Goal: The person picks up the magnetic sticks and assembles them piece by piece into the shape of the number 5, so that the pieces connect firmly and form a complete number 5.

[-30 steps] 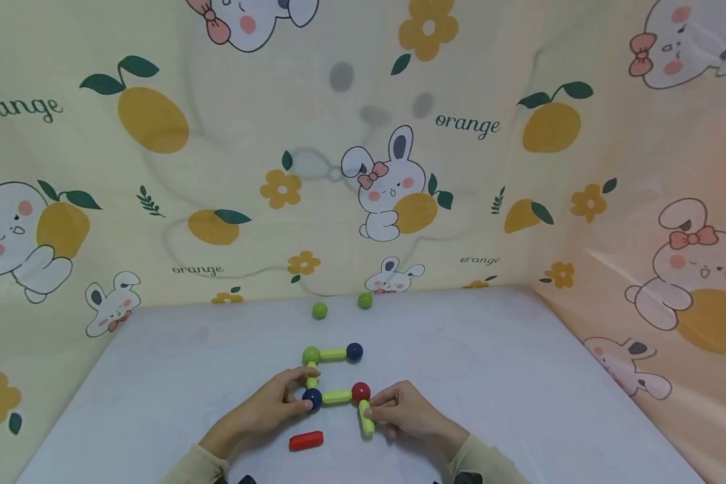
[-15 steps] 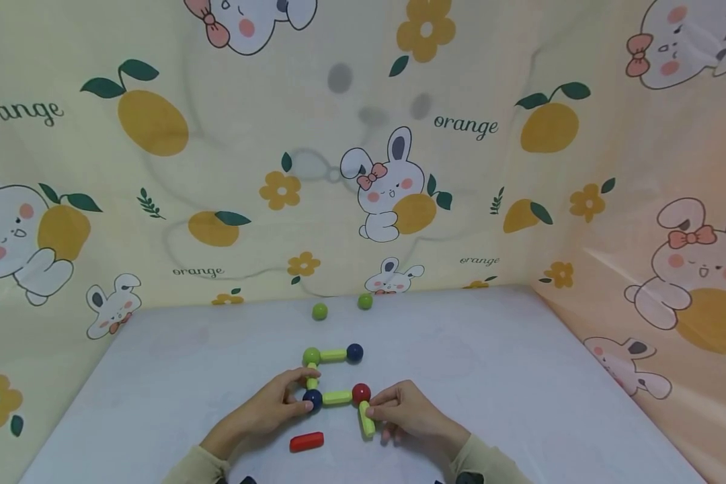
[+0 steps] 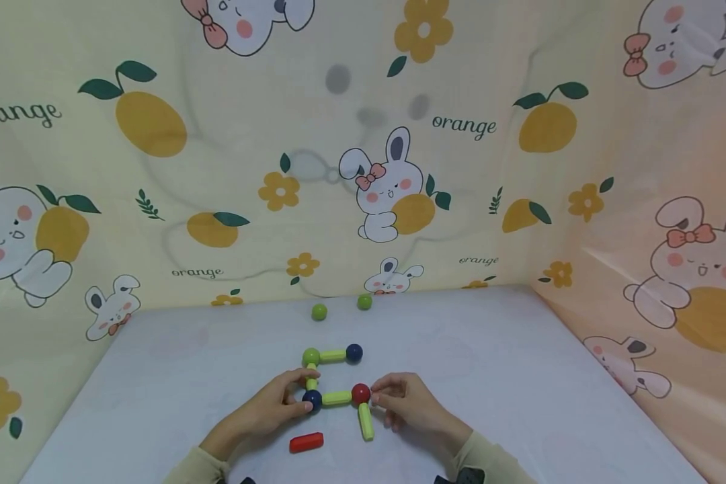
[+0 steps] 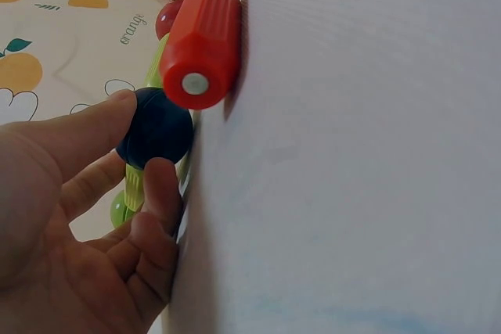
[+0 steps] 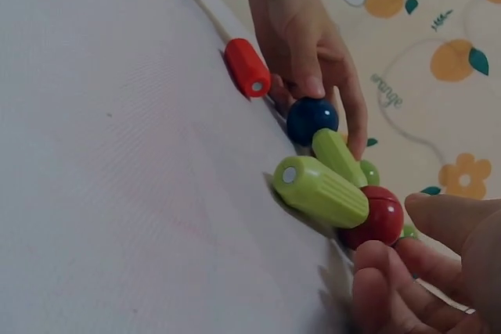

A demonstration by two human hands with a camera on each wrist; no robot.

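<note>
A flat figure of magnetic rods and balls lies on the table. My left hand [image 3: 272, 403] pinches its dark blue ball [image 4: 160, 131] between thumb and fingers, with a fingertip on the short yellow-green rod [image 3: 311, 384] behind it. Another yellow-green rod [image 3: 337, 398] links that ball to the red ball [image 3: 360, 394]. From the red ball a further yellow-green rod [image 5: 325, 193] points toward me, its metal end bare. My right hand [image 3: 414, 407] is just right of the red ball, fingers bent loosely beside it, off the rod; whether a fingertip touches the ball is unclear.
A loose red rod [image 3: 306, 442] lies in front of the figure. At the figure's far side are a green ball [image 3: 311, 357], a rod [image 3: 333, 355] and a second dark blue ball [image 3: 353, 353]. Two loose green balls [image 3: 319, 312] sit near the printed backdrop [image 3: 327, 202].
My right hand has let go of the yellow-green rod below the red ball and shifted up beside the ball. My left hand and the figure stay in place.
</note>
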